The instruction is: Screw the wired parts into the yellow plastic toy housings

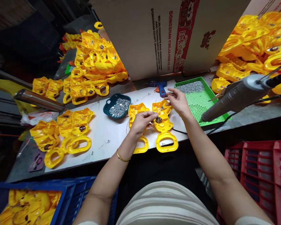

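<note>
Two yellow plastic toy shell halves lie side by side before me: the left shell half, partly covered by my hand, and the right shell half. Each has a loop handle at its near end. A dark round part sits in the right half. My left hand is closed in a pinch beside that round part; what its fingertips hold is too small to name. My right hand is at the far edge of the right half, thumb and a finger close together by thin wires, other fingers raised. Its grip is unclear.
A teal dish and a green perforated tray hold small screws. A blue glue gun lies behind. A grey electric screwdriver hangs at right. More yellow shells lie left. A cardboard box stands behind; crates flank me.
</note>
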Motion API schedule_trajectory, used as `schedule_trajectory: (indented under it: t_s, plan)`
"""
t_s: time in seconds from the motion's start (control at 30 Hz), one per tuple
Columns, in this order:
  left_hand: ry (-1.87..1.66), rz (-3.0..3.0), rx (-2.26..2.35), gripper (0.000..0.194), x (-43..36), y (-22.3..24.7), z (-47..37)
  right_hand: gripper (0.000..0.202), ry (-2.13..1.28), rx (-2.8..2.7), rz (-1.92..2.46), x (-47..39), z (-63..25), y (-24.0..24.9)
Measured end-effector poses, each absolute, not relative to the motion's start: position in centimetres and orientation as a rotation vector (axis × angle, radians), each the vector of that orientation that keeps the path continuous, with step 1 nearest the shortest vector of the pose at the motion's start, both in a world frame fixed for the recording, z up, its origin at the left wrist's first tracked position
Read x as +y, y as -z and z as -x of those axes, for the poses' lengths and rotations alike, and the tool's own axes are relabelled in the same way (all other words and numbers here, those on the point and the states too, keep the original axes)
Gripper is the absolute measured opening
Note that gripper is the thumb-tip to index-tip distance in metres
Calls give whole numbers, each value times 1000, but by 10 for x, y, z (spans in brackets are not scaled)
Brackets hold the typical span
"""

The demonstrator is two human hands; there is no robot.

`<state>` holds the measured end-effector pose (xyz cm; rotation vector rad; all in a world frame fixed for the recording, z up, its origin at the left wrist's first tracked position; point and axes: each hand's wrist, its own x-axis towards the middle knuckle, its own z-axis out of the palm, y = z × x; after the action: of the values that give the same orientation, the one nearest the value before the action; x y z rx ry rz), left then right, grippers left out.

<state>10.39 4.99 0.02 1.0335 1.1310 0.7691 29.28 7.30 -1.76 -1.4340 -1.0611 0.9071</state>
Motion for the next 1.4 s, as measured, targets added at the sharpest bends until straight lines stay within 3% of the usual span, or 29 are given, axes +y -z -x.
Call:
schedule_trajectory:
  t_s: [0.1,0.17,0.3,0.73,0.93,1.1,1.4]
  plan:
    - [-805,-942,1130,39,53,2,-104,44,-410,-1429,1651,60,-291,13]
    - [-857,-919,1140,39,54,4,-106,35,-230,-1468,1652,37,-285,8]
    - [-931,-999,1176,36,51,6,-111,16,-387,-1508,1482,-9,-264,3]
    - [-1050,-1069,1188,26,36,6,-124,18,-702,-1426,1402,-10,-258,21]
    - [-1036,-1172,1210,25,36,13,-117,16,-557,-1492,1544,-13,-268,19]
    - [-1128,-1726,1331,17,23,22,-101,15,-465,-1646,1674,-21,-273,24]
    - [-867,-2167,1314,34,2,39,-101,17,-196,-1887,1798,-26,-261,40]
